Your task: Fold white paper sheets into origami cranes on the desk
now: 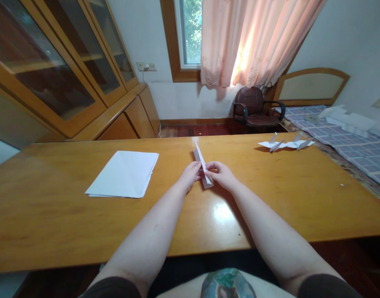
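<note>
Both my hands meet over the middle of a wooden table (53,215). Between them is a folded white paper (200,156), long and narrow, pointing away from me with its near end under my fingers. My left hand (191,174) pinches its left side, fingers curled shut. My right hand (220,173) pinches its right side near the rear end. The paper stands partly upright on the tabletop.
A stack of white paper sheets (123,174) lies on the table to the left. Two folded paper planes (286,144) sit at the far right of the table. Beyond stand a dark office chair (255,108), a bed (348,140) and glass-fronted wooden cabinets (68,74).
</note>
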Demonstrator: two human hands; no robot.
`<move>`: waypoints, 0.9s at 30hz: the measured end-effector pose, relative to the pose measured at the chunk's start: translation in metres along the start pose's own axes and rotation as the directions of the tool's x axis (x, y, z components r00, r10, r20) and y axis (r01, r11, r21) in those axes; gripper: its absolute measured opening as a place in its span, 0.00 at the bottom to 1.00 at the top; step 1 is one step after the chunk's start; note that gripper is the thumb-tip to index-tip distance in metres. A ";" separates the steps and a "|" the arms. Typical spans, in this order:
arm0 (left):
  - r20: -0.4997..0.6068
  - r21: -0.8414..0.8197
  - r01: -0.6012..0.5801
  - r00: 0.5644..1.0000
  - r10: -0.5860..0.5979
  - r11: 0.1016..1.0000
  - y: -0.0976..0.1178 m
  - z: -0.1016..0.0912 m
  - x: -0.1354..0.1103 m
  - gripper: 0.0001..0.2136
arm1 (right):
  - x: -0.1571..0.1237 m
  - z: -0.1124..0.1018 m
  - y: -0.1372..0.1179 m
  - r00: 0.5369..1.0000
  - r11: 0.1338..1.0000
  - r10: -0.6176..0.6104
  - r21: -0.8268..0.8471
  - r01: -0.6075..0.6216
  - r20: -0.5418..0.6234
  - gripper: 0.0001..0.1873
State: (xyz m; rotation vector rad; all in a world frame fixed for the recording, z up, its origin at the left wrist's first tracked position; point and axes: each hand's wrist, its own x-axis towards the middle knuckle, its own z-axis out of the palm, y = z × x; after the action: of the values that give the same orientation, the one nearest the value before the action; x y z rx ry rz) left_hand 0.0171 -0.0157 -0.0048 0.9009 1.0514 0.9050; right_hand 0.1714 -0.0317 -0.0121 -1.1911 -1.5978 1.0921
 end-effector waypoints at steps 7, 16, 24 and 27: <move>-0.016 0.047 0.018 1.000 -0.017 0.999 0.001 0.002 -0.001 0.08 | 0.000 -0.001 -0.002 0.999 0.998 0.049 -0.028 -0.049 -0.019 0.11; -0.043 0.090 0.009 0.999 -0.005 0.996 -0.005 0.000 0.004 0.05 | 0.007 -0.004 0.005 0.965 0.970 0.195 -0.114 -0.217 -0.174 0.13; -0.287 0.796 0.030 0.898 0.334 0.605 0.016 -0.045 0.008 0.06 | 0.013 -0.045 0.010 0.875 0.754 0.272 -0.477 -0.452 -0.400 0.26; -0.261 0.941 0.150 0.893 0.366 0.304 0.022 -0.053 0.004 0.07 | 0.012 -0.053 0.011 0.874 0.693 0.297 -0.543 -0.475 -0.385 0.26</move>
State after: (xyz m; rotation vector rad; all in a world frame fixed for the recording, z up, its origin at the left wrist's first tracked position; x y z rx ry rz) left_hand -0.0361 0.0040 0.0012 1.8620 2.0588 0.4970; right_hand 0.2226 -0.0100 -0.0069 -2.1172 -1.5670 0.5856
